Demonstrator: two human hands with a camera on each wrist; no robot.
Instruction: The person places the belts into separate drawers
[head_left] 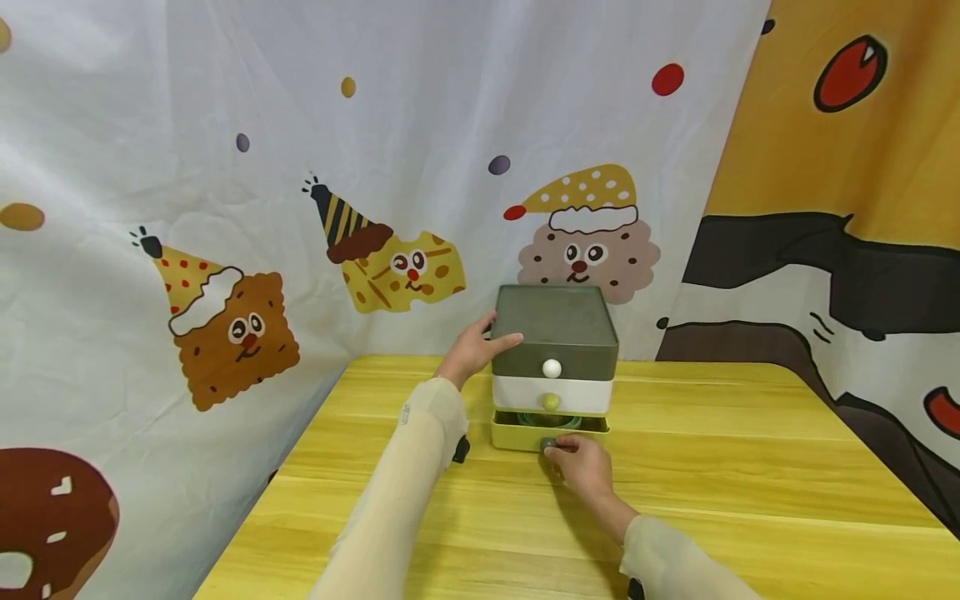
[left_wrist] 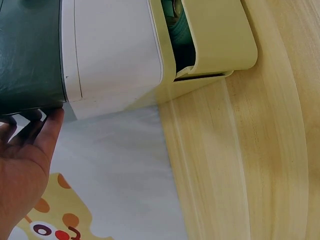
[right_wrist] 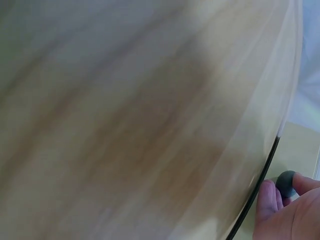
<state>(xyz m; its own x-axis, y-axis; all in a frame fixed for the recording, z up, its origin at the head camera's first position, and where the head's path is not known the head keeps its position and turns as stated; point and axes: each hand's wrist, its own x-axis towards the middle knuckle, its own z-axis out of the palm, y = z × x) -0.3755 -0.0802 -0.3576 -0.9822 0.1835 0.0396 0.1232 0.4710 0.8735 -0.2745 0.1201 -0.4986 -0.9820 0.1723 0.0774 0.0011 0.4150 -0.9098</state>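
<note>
A small three-tier drawer unit (head_left: 555, 317) stands on the table, with a dark green top tier, a white middle drawer (head_left: 517, 393) and a yellow-green bottom drawer (head_left: 513, 435). My left hand (head_left: 474, 348) braces the upper left side of the unit, its thumb lying over the top edge and its fingers against the side. At the front, my right hand (head_left: 587, 468) pinches the dark round knob (right_wrist: 285, 184) of the bottom drawer between thumb and fingers. That drawer is pulled partly out. Inside it lies a teal-green woven-looking thing (left_wrist: 181, 37), mostly hidden by the drawer front.
The wooden table (head_left: 750, 467) extends on both sides of the unit and in front of it. Close behind hangs a white cloth backdrop (head_left: 420, 150) with cartoon prints. The upper drawers, with a white knob (head_left: 552, 368) and a yellow-green knob (head_left: 551, 402), are closed.
</note>
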